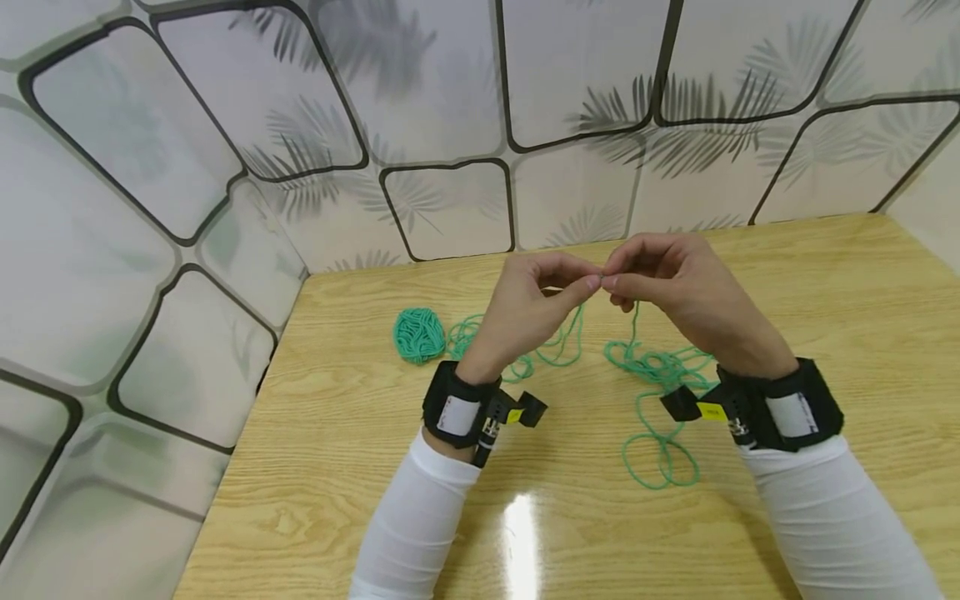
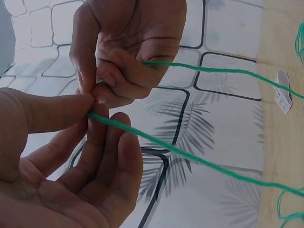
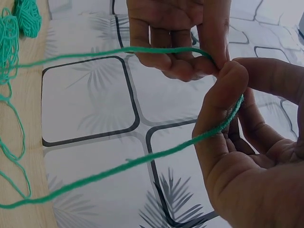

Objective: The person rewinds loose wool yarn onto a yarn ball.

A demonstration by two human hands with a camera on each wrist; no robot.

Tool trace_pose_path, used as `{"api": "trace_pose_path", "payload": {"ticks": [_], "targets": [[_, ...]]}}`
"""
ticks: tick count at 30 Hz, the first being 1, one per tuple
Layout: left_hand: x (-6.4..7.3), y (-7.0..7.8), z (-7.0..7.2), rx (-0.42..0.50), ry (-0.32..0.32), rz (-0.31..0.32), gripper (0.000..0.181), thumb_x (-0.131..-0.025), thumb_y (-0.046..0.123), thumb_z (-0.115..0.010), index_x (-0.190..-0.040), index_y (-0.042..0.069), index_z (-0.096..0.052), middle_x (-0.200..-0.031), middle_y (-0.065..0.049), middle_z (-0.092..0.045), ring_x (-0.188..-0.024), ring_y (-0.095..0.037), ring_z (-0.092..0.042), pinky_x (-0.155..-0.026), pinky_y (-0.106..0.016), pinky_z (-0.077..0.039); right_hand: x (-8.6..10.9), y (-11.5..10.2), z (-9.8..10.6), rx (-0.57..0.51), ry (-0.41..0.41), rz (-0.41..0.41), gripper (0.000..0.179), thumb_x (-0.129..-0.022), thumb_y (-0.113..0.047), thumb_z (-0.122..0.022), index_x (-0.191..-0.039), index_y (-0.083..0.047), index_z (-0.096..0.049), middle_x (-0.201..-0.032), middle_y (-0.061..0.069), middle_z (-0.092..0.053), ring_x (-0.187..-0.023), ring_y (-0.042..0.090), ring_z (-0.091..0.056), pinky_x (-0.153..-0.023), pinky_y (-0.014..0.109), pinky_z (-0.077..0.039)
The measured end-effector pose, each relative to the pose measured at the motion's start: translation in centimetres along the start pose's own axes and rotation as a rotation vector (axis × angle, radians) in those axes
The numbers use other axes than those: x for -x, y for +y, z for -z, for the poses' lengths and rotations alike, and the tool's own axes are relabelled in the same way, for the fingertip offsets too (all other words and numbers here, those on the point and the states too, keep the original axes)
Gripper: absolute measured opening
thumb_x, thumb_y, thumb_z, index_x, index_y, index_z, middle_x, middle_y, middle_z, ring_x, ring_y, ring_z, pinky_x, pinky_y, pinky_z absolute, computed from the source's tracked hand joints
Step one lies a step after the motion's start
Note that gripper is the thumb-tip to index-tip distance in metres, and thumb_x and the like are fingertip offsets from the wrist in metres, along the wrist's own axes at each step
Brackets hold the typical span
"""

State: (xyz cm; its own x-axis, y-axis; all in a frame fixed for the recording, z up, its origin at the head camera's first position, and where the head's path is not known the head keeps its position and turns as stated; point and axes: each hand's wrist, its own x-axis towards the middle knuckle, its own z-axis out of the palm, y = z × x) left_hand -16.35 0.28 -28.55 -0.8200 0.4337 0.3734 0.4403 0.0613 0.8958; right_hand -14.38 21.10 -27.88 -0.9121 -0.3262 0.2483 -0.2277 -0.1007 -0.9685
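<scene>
Both hands meet above the far part of the table, fingertips touching. The left hand [image 1: 528, 304] pinches green yarn [image 2: 190, 156] between thumb and forefinger; from there a strand slopes down to the table. The right hand [image 1: 678, 287] pinches yarn [image 3: 142, 159] too, and its strand passes over the curled fingers before dropping away. Whatever sits right between the fingertips is hidden. Below the right hand lies a loose tangle of green yarn [image 1: 660, 367]. Left of the left hand rests a wound ball of green yarn [image 1: 418, 335], with loose loops [image 1: 463, 333] beside it.
The wood-grain table [image 1: 315, 492] runs up to a wall [image 1: 450, 208] patterned with leaves and dark lines. A thin yarn loop [image 1: 660, 462] trails toward the front. In the left wrist view a small white paper tag [image 2: 283, 92] lies on the table.
</scene>
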Motion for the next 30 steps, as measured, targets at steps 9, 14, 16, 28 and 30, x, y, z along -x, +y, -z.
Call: {"api": "trace_pose_path", "payload": {"ticks": [9,14,16,28,30], "targets": [[-0.6,-0.9,2.4,0.244,0.614,0.111,0.011,-0.101,0.002,-0.06,-0.106,-0.005,-0.066,-0.089,-0.007,-0.065,-0.082,-0.019,-0.064,-0.079,-0.029,-0.052,0.6,-0.7,1.0,-0.022,0.032,0.009,0.01,-0.095,0.002,-0.069,-0.103,0.006,-0.066,-0.091,0.009,-0.063,-0.077,0.02,-0.059,-0.068,0.027,-0.05],[-0.7,-1.5,4.0,0.481,0.948,0.15,0.009,-0.106,0.006,-0.052,-0.109,0.001,-0.059,-0.089,-0.006,-0.058,-0.082,-0.019,-0.06,-0.081,-0.031,-0.049,0.7,-0.9,1.4,-0.041,0.056,0.013,0.007,-0.095,0.002,-0.069,-0.101,0.004,-0.067,-0.087,0.006,-0.064,-0.075,0.019,-0.059,-0.062,0.025,-0.047],[-0.6,-1.5,4.2,0.45,0.934,0.186,0.012,-0.107,0.007,-0.051,-0.115,0.001,-0.057,-0.096,-0.006,-0.055,-0.087,-0.019,-0.057,-0.082,-0.03,-0.046,0.6,-0.9,1.4,-0.053,0.051,0.023,0.006,-0.094,0.004,-0.069,-0.1,0.006,-0.067,-0.086,0.007,-0.064,-0.075,0.019,-0.059,-0.063,0.025,-0.048],[-0.2,-0.1,1.0,0.005,-0.053,0.013,0.028,-0.104,0.015,-0.061,-0.126,0.0,-0.066,-0.116,-0.01,-0.07,-0.102,-0.016,-0.066,-0.09,-0.029,-0.053,0.1,0.0,0.2,-0.02,-0.008,0.027,0.008,-0.093,0.003,-0.071,-0.1,0.007,-0.068,-0.089,0.009,-0.066,-0.075,0.019,-0.062,-0.067,0.026,-0.053],[-0.1,-0.1,0.6,0.032,-0.089,-0.003,0.026,-0.102,0.013,-0.064,-0.123,-0.001,-0.068,-0.112,-0.01,-0.072,-0.096,-0.015,-0.068,-0.086,-0.029,-0.055,0.0,0.0,0.0,-0.026,-0.015,0.032,0.008,-0.094,0.003,-0.07,-0.1,0.007,-0.068,-0.089,0.01,-0.067,-0.075,0.02,-0.062,-0.067,0.027,-0.053]]}}
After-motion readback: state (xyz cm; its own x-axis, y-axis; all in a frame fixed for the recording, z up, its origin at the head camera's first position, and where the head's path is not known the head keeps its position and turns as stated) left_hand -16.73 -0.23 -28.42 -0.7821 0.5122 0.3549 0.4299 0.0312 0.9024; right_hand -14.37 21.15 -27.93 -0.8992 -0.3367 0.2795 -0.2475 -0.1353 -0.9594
